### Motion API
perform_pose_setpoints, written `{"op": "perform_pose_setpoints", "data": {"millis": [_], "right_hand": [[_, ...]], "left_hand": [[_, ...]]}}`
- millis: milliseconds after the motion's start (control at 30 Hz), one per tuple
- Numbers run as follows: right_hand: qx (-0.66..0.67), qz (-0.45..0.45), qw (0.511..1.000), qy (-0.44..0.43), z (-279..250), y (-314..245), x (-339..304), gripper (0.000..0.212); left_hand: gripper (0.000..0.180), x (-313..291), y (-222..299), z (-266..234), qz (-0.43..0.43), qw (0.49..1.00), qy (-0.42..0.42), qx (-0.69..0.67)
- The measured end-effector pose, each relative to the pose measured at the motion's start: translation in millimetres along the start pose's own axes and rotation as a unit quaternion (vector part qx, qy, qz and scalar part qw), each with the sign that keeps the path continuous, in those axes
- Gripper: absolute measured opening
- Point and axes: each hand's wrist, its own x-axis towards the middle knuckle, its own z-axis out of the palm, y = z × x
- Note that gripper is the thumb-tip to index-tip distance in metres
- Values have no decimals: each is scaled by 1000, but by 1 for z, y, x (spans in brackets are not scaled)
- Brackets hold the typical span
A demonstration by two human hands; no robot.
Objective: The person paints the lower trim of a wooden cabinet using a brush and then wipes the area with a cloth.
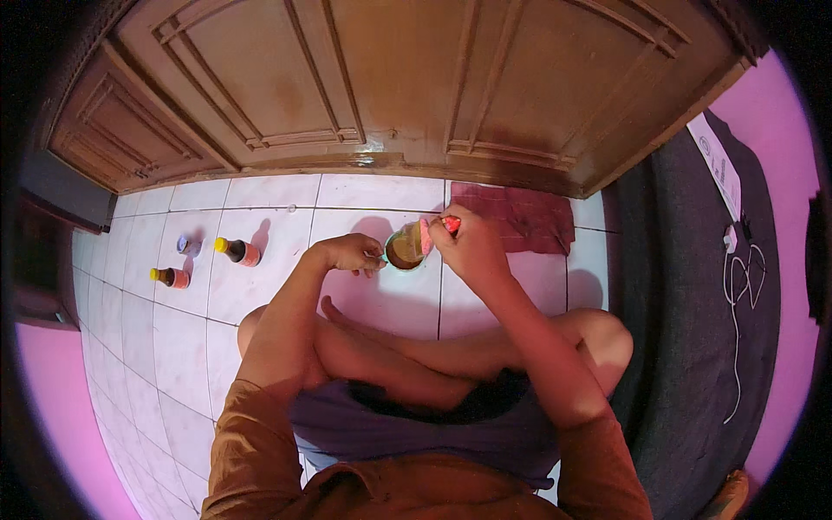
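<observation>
White floor tiles (260, 295) run up to a brown wooden door (364, 78). On the floor before the crossed legs stands a small round cup (404, 249), mouth tilted toward the camera, brownish inside. The left hand (354, 253) grips its rim; the right hand (468, 247) is closed on a pink-and-red thing (438, 229), mostly hidden by fingers, lying across the cup's right edge. Two yellow-capped bottles (238, 251) stand well left.

White tiled floor (260, 295) with dark grout lines, and a big carved brown wooden door (390, 78) across 12 o'clock. Pink walls (780, 113) at 3 and 8 o'clock. A dark mat (693, 329) runs along the 3 o'clock side, light's pretty dim and warm.
</observation>
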Motion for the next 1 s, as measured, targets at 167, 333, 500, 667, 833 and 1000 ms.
{"op": "perform_pose_setpoints", "data": {"millis": [167, 333, 500, 667, 833, 1000], "right_hand": [[-10, -30, 999, -13, 26, 8, 10, 25], [-62, -80, 995, 6, 47, 15, 20, 23], [-61, -75, 995, -8, 58, 23, 26, 25], [-62, -43, 996, -41, 57, 19, 26, 26], [-37, -15, 996, -75, 49, 13, 22, 27], [-28, 3, 999, -44, 36, 25, 18, 27]], "left_hand": [[30, 2, 6, -3, -4, 999, -16, 28], [31, 3, -1, -5, -7, 999, -20, 46], [34, 3, 3, -4, 1, 999, -15, 43], [34, 2, 3, -6, 1, 998, -21, 58], [34, 6, 1, -8, -3, 996, -38, 79], [32, 4, 0, -6, 8, 998, -25, 49]]}}
